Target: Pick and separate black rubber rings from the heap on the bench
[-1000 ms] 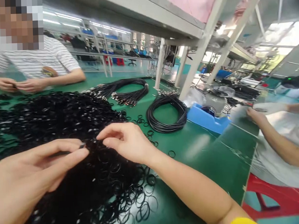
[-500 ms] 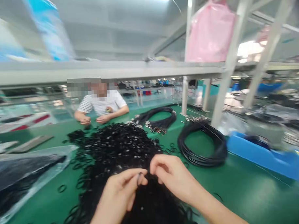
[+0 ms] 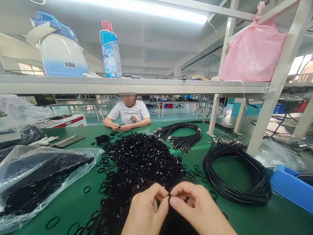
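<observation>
A big heap of black rubber rings (image 3: 140, 166) lies on the green table (image 3: 72, 199) in front of me. My left hand (image 3: 146, 214) and my right hand (image 3: 198, 210) meet at the bottom centre, fingertips pinched together on one small black ring (image 3: 170, 196) held just above the heap. Another small ring shows between the fingers of my right hand. Both hands are closed in a pinch.
A clear plastic bag of black rings (image 3: 33, 183) lies at the left. Coils of black cable (image 3: 238, 173) and a second bundle (image 3: 182, 135) lie at the right and back. A blue tray (image 3: 295, 188) sits at the far right. A person in a striped shirt (image 3: 128, 115) sits opposite under a shelf.
The view has risen and pulled back, so the shelf and its bottles show. My hands have come together lower in view, both pinching the same ring.
</observation>
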Motion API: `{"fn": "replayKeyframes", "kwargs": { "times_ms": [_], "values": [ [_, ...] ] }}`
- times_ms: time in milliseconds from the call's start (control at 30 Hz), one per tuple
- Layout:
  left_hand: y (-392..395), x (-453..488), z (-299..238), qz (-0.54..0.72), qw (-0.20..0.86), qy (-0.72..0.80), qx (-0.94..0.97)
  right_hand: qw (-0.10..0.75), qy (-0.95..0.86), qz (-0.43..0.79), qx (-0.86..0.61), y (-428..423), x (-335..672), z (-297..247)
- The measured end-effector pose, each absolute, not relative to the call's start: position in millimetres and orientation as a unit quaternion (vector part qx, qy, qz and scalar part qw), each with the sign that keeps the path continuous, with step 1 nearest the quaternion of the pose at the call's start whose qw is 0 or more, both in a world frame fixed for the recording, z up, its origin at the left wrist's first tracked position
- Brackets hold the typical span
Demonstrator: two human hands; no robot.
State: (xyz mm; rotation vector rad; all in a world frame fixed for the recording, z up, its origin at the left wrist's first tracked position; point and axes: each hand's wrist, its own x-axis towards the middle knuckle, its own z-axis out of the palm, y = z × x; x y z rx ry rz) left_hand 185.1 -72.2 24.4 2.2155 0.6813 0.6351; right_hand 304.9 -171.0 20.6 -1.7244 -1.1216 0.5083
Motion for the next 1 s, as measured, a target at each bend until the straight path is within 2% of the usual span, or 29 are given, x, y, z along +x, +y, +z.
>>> {"fn": "replayKeyframes", "kwargs": {
  "times_ms": [167,333,567,667,833,1000],
  "values": [
    [-71,186,18,0.256,0.293,0.268,0.881,0.473,-0.477,0.169,-0.721,-170,302,22],
    [-71,187,18,0.236,0.285,0.275,0.888,0.476,-0.467,0.149,-0.730,-168,304,17],
    [-71,185,9,0.256,0.247,0.256,0.899,0.553,-0.404,0.272,-0.676,-162,310,1],
    [-70,186,7,0.246,0.246,0.257,0.901,0.566,-0.390,0.284,-0.669,-160,312,-6],
    [-68,186,9,0.244,0.253,0.254,0.901,0.543,-0.412,0.265,-0.682,-161,313,-3],
    [-69,185,12,0.232,0.238,0.260,0.907,0.487,-0.446,0.188,-0.727,-165,306,8]
  ]
}}
